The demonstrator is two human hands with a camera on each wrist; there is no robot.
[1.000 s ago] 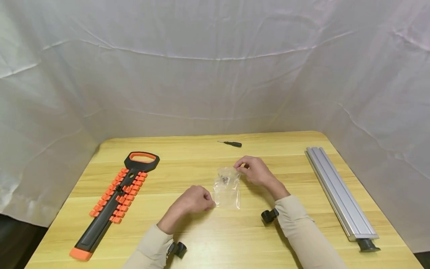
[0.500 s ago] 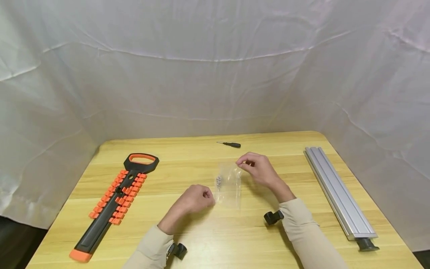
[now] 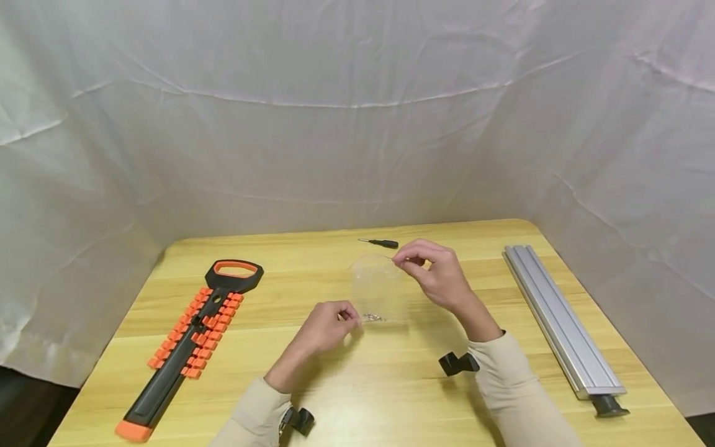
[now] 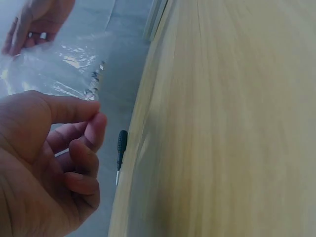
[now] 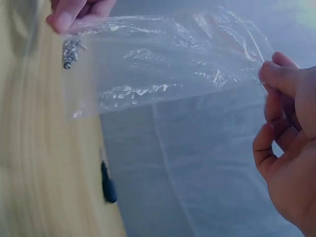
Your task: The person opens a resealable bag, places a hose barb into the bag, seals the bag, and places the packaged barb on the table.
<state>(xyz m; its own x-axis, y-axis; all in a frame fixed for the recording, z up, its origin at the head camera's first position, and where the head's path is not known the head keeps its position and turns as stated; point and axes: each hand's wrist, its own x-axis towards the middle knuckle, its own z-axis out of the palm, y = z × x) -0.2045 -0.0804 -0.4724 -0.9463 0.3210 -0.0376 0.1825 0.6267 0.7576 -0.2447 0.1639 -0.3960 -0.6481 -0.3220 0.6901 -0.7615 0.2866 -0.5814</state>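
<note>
A clear plastic bag [image 3: 375, 287] hangs stretched between the person's two hands above the middle of the wooden table [image 3: 357, 385]. The left hand [image 3: 326, 326] closes its grip on the bag's lower corner, thumb and forefinger pinching the film at about 7 o'clock of the bag. The right hand [image 3: 438, 273] pinches the upper edge at about 2 o'clock, its other fingers curled beneath. A small cluster of metal screws [image 3: 373, 317] lies gathered inside the bag at its low end, just beside the left fingertips [image 5: 66, 17]; the right wrist view shows the same screws [image 5: 70, 52] pressed into the corner of the film [image 5: 168, 59].

At 12 o'clock from the hands, near the table's far edge, lies a small black-handled screwdriver [image 3: 381, 243]. At 9 o'clock, well apart, rests a black and orange tool rack [image 3: 192, 335] with its looped handle pointing away from the person. At 3 o'clock a long aluminium rail [image 3: 561, 320] runs along the table's right side, with a black knob [image 3: 609, 406] at its near end. White cloth [image 3: 357, 112] drapes behind.
</note>
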